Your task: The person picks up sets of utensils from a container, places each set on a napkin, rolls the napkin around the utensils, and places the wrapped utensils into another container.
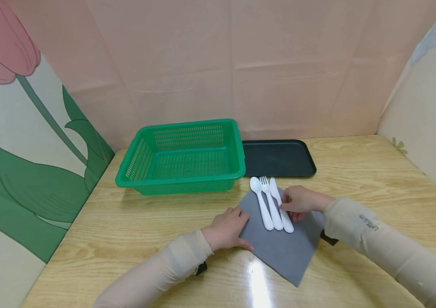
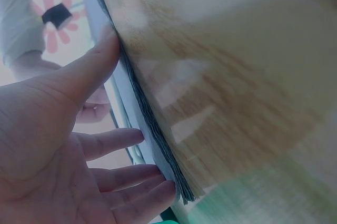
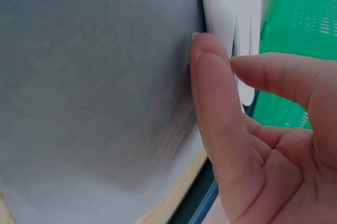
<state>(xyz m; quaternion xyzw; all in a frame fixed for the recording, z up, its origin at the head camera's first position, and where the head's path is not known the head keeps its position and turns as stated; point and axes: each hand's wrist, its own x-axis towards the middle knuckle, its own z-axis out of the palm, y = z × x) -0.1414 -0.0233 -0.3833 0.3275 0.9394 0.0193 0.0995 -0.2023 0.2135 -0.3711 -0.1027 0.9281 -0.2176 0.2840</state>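
A grey cloth napkin (image 1: pixel 275 252) lies slantwise on the table, its layered edge (image 2: pixel 145 105) visible in the left wrist view. On it, side by side, are a white spoon (image 1: pixel 255 185), a white fork (image 1: pixel 272 204) and a white knife (image 1: pixel 274 191), their heads toward the tray. My right hand (image 1: pixel 301 201) pinches the knife's handle between thumb and fingers; the right wrist view shows the white handle (image 3: pixel 218 8) at the fingertips. With fingers spread, my left hand (image 1: pixel 227 229) rests along the napkin's left edge, thumb at its lower side.
Behind the left hand stands a green plastic basket (image 1: pixel 187 187) with slotted walls. A black tray (image 1: pixel 279 158) lies to its right, partly covered by the basket's rim in this view. The wooden table (image 1: pixel 156 218) ends at a pink-covered wall (image 1: pixel 187 64).
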